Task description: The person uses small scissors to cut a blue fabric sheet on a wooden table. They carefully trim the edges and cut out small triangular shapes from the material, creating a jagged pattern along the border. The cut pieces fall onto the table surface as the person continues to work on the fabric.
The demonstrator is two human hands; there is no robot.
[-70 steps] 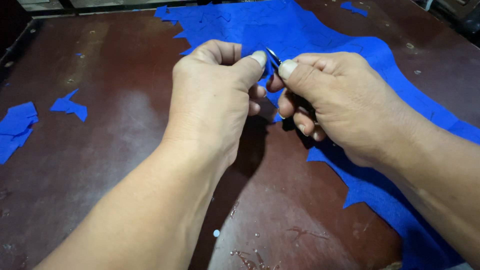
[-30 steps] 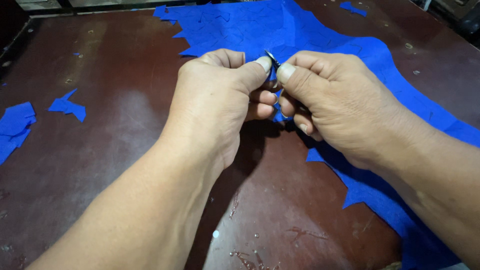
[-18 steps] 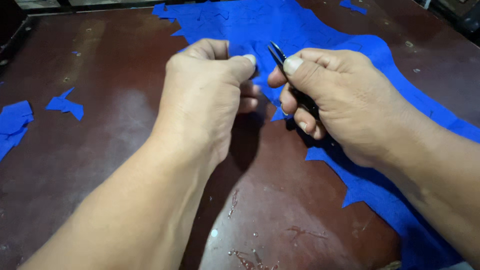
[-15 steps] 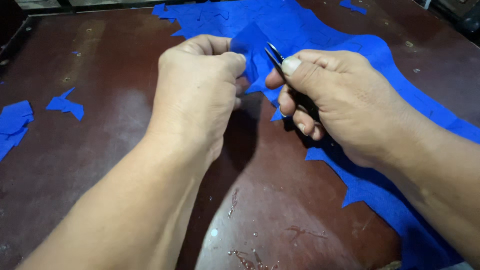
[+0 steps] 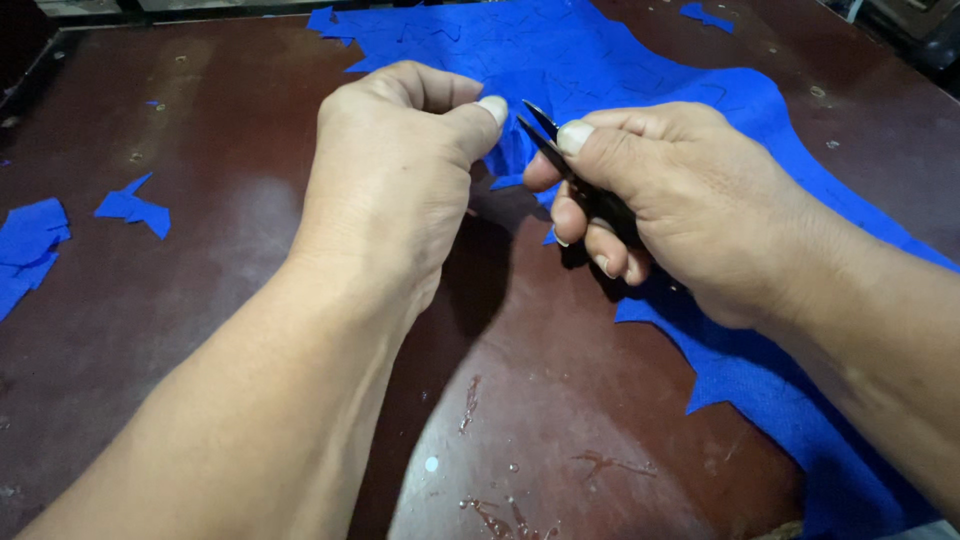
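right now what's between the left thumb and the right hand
In the head view, the dark blades of a small pair of snips held in the right hand point at the left hand, with blue fabric showing behind the gap.

Your work rests on a dark reddish-brown table, scuffed and glossy. A large blue fabric sheet spreads from twelve o'clock down to four o'clock, and small blue scraps lie at nine o'clock.
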